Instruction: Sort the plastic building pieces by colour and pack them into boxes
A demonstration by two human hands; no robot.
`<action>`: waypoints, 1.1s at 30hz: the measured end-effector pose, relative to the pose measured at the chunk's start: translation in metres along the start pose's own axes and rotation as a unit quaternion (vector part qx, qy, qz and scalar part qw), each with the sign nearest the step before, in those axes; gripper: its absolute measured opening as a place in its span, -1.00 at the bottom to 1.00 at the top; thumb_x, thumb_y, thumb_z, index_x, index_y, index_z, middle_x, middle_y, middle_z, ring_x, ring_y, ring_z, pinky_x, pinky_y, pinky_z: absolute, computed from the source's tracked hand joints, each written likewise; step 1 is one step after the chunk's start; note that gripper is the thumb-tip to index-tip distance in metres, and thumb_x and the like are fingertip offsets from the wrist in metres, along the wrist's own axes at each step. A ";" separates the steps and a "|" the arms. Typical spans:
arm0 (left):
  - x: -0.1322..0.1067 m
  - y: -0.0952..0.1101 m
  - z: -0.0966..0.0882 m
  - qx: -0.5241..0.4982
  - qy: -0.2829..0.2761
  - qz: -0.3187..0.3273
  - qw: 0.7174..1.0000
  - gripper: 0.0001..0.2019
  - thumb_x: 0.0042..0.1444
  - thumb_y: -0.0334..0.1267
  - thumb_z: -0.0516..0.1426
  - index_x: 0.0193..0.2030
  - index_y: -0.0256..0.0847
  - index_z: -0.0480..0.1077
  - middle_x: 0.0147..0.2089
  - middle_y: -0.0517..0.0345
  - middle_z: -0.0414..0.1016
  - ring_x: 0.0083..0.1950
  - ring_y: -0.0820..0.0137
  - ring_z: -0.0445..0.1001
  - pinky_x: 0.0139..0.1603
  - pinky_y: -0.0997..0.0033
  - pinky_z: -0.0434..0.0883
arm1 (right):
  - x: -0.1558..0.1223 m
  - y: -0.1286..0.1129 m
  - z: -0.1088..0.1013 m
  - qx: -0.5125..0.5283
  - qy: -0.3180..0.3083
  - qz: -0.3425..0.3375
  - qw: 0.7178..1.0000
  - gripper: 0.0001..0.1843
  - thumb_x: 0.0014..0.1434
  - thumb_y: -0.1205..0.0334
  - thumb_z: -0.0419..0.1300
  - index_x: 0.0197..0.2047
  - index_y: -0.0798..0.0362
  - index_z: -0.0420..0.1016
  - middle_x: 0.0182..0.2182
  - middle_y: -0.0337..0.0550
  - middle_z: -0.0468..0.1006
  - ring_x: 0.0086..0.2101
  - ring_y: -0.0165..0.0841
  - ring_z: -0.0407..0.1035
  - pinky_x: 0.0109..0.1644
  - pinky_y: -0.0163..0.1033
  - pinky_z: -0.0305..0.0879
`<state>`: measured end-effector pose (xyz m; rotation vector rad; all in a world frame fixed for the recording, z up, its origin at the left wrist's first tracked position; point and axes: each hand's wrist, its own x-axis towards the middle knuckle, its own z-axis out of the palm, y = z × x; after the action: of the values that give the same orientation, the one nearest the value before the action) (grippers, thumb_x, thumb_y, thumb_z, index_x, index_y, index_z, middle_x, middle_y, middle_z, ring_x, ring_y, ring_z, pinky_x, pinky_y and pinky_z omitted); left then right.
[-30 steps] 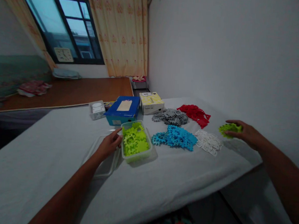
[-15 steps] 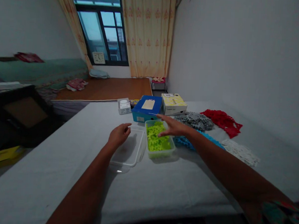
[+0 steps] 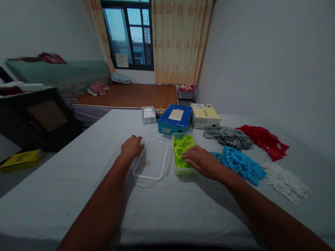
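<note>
A clear plastic box (image 3: 185, 173) full of bright green interlocking plastic pieces (image 3: 179, 152) stands at the middle of the table. My right hand (image 3: 201, 161) lies over its right side, fingers stretched and bent down onto the green pieces; nothing is seen gripped. Left of the box, a clear lid (image 3: 151, 162) lies flat on the cloth. My left hand (image 3: 131, 148) is by the lid's upper left corner, fingers loosely bent and apart, holding nothing visible. Whether it touches the lid is unclear. Right of the box lie blue pieces (image 3: 242, 163).
Grey pieces (image 3: 230, 137), red pieces (image 3: 263, 140) and white pieces (image 3: 286, 180) lie in heaps on the right. Behind the box stand a blue carton (image 3: 175, 118), a yellow-and-white carton (image 3: 205, 116) and a small white box (image 3: 148, 115). A white cloth covers the table (image 3: 68, 199).
My right hand has come down from above the box onto the green pieces. My left hand has shifted off the lid toward its left edge. The view has turned slightly left.
</note>
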<state>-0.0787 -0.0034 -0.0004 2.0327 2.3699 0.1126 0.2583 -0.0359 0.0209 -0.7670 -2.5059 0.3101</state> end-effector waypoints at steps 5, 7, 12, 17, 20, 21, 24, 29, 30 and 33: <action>0.009 -0.011 0.000 -0.098 -0.043 0.008 0.994 -0.56 0.07 -0.27 0.12 0.12 -0.20 0.46 -0.05 -0.10 0.61 0.03 0.13 0.55 0.03 0.23 0.43 | -0.010 -0.007 -0.005 0.018 0.086 0.020 0.996 -0.77 0.33 0.24 0.10 -0.02 0.00 0.53 -0.06 -0.04 0.61 -0.01 -0.22 0.41 0.12 0.01 0.33; 0.009 -0.017 -0.009 -0.163 -0.043 0.014 0.986 -0.55 0.06 -0.25 0.12 0.12 -0.26 0.45 -0.14 -0.08 0.62 -0.15 0.19 0.60 -0.10 0.27 0.48 | -0.016 -0.012 -0.006 0.028 0.135 0.041 0.990 -0.77 0.32 0.23 0.10 -0.01 -0.01 0.52 -0.05 -0.05 0.60 -0.02 -0.23 0.42 0.11 0.01 0.34; -0.011 -0.037 -0.049 -0.436 -0.002 0.016 0.900 -0.41 -0.07 -0.04 0.21 0.10 -0.31 0.42 -0.27 0.06 0.49 -0.41 0.34 0.52 -0.42 0.34 0.50 | -0.027 -0.029 -0.002 0.096 0.165 0.066 0.979 -0.76 0.30 0.21 0.12 0.00 -0.03 0.51 -0.04 -0.05 0.58 -0.10 -0.27 0.46 -0.01 -0.07 0.42; -0.035 -0.028 -0.086 -0.515 0.074 0.005 0.854 -0.34 -0.20 0.02 0.31 0.07 -0.25 0.43 -0.31 0.18 0.41 -0.39 0.43 0.47 -0.45 0.45 0.46 | -0.025 -0.040 -0.002 0.274 0.157 0.186 0.930 -0.69 0.31 0.08 0.06 0.00 0.02 0.47 -0.12 -0.05 0.57 -0.34 -0.37 0.46 -0.31 -0.24 0.44; -0.036 0.008 -0.090 -0.559 0.084 0.020 0.825 -0.32 -0.18 0.03 0.31 0.10 -0.22 0.41 -0.30 0.21 0.38 -0.37 0.46 0.45 -0.43 0.47 0.46 | -0.019 -0.045 -0.003 0.403 0.157 0.224 0.873 -0.57 0.31 -0.06 0.03 0.06 0.03 0.42 0.01 0.02 0.50 -0.29 -0.35 0.47 -0.33 -0.26 0.46; -0.035 0.022 -0.089 -0.572 0.079 0.028 0.816 -0.33 -0.18 0.03 0.31 0.10 -0.21 0.41 -0.30 0.22 0.38 -0.37 0.47 0.45 -0.43 0.47 0.46 | -0.018 -0.046 -0.003 0.428 0.165 0.231 0.858 -0.51 0.28 -0.11 0.05 0.13 0.02 0.37 0.09 0.06 0.45 -0.25 -0.33 0.47 -0.34 -0.26 0.46; -0.031 0.065 -0.080 -0.604 0.062 0.059 0.792 -0.35 -0.17 0.03 0.31 0.09 -0.20 0.41 -0.28 0.22 0.39 -0.38 0.48 0.45 -0.42 0.45 0.47 | -0.019 -0.046 -0.010 0.460 0.195 0.239 0.833 -0.23 0.19 -0.21 0.15 0.35 -0.06 0.11 0.24 0.12 0.29 -0.17 -0.24 0.45 -0.41 -0.26 0.46; -0.027 0.120 -0.062 -0.676 0.006 0.076 0.733 -0.37 -0.16 -0.03 0.33 0.08 -0.22 0.42 -0.26 0.19 0.45 -0.38 0.48 0.45 -0.39 0.44 0.47 | -0.034 -0.031 -0.025 0.521 0.263 0.232 0.778 -0.32 0.25 -0.27 -0.01 0.31 -0.10 0.21 0.15 0.03 0.42 -0.05 -0.17 0.44 -0.21 -0.18 0.48; -0.026 0.130 -0.059 -0.693 -0.005 0.075 0.717 -0.38 -0.17 -0.04 0.34 0.06 -0.22 0.42 -0.27 0.19 0.46 -0.38 0.48 0.45 -0.38 0.44 0.47 | -0.036 -0.028 -0.025 0.533 0.263 0.238 0.768 -0.35 0.25 -0.25 0.02 0.28 -0.09 0.25 0.13 0.02 0.45 -0.04 -0.16 0.44 -0.15 -0.14 0.48; -0.028 0.162 -0.051 -0.738 -0.025 0.087 0.669 -0.43 -0.14 -0.09 0.34 0.05 -0.22 0.43 -0.31 0.21 0.45 -0.41 0.51 0.42 -0.37 0.46 0.45 | -0.037 -0.022 -0.019 0.581 0.180 0.252 0.753 -0.35 0.24 -0.26 0.01 0.24 -0.05 0.30 0.06 0.05 0.51 -0.05 -0.14 0.46 -0.04 -0.02 0.44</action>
<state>0.0827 -0.0086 0.0600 1.1970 1.0244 1.3738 0.2845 -0.0736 0.0308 -0.7781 -1.2408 1.5365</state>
